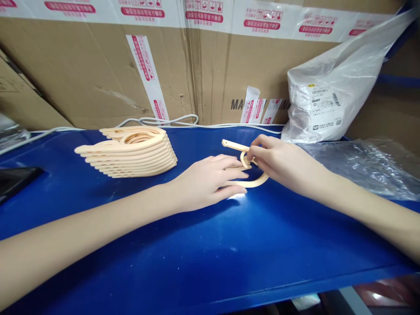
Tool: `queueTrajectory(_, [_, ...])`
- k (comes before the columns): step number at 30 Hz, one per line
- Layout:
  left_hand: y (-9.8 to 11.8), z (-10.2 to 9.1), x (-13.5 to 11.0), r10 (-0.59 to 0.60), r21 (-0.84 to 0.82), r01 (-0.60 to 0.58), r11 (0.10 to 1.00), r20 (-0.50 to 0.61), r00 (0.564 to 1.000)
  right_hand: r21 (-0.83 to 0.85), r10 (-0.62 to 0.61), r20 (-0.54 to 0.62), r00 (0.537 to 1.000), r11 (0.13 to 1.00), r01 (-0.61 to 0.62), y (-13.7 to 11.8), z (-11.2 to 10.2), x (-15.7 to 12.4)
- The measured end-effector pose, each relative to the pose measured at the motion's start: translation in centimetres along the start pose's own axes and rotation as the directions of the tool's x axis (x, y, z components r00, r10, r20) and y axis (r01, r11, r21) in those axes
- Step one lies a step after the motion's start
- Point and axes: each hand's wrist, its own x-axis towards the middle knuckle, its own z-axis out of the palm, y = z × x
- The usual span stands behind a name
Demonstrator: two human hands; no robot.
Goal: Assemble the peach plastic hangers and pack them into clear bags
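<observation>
In the middle of the blue table lies a cream plastic piece (pixel 254 183) that looks like a folding hanger, with a curved outer bar, a small hook-like curl and a flat arm with a hole at its end. My left hand (pixel 210 181) rests over its left part, fingers stretched out and apart. From the right, my right hand (pixel 278 159) pinches the piece near the curl with thumb and fingers closed. Those fingers hide part of it. To the left stands a neat stack of matching cream hangers (pixel 131 155), apart from both hands.
Cardboard boxes (pixel 210 65) with printed tape wall off the back. A white plastic bag (pixel 328 96) with a label stands at back right, beside clear plastic wrapping (pixel 367 164). White cable (pixel 157 121) runs along the rear edge. A dark flat device (pixel 19 181) lies far left.
</observation>
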Motion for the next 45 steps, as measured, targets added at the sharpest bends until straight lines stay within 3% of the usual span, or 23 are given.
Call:
queueTrajectory(5, [-0.5, 0.2, 0.6, -0.078, -0.056, 0.087, 0.995, 0.152, 0.985, -0.084, 0.012, 0.033, 0.999, 0.996, -0.009, 1.2, 0.6, 0.3])
queueTrajectory(9, [0.3, -0.8, -2.2, -0.172, 0.007, 0.173, 0.985, 0.174, 0.97, -0.047, 0.037, 0.054, 0.998, 0.998, -0.035, 1.8, 0.6, 0.6])
queueTrajectory(15, [2.6, -2.0, -8.7, -0.245, 0.249, 0.219, 0.943, 0.079, 0.966, 0.1, 0.038, 0.077, 0.996, 0.994, -0.046, 2.2, 1.4, 1.0])
queueTrajectory(19, [3.6, -2.4, -10.7, -0.226, 0.338, 0.227, 0.913, -0.043, 0.973, 0.143, 0.028, 0.056, 0.998, 0.989, -0.035, 1.8, 1.6, 1.2])
queueTrajectory(22, [3.5, -2.6, -9.8, -0.24, 0.345, 0.27, 0.899, -0.127, 0.962, 0.193, -0.088, 0.025, 0.996, 0.978, 0.082, 0.8, 0.8, 1.1])
queueTrajectory(26, [2.6, -1.9, -7.4, -0.228, 0.395, 0.292, 0.871, -0.2, 0.953, 0.321, -0.247, 0.122, 0.961, 0.926, 0.197, -1.2, 0.1, 0.8])
queueTrajectory(35, [1.2, 0.1, -6.8, -0.126, 0.537, 0.228, 0.812, -0.221, 0.967, 0.172, -0.34, 0.063, 0.938, 0.93, 0.325, -3.1, 1.7, 0.4])
queueTrajectory(39, [1.3, -0.3, -6.8, -0.178, 0.437, 0.259, 0.862, -0.217, 0.96, 0.122, -0.382, 0.029, 0.924, 0.919, 0.376, -3.5, 1.5, 0.3])
queueTrajectory(45, [2.0, -2.4, -5.2, -0.327, 0.201, 0.358, 0.912, -0.173, 0.929, 0.023, -0.455, -0.022, 0.89, 0.89, 0.455, -3.6, 1.4, 0.5])
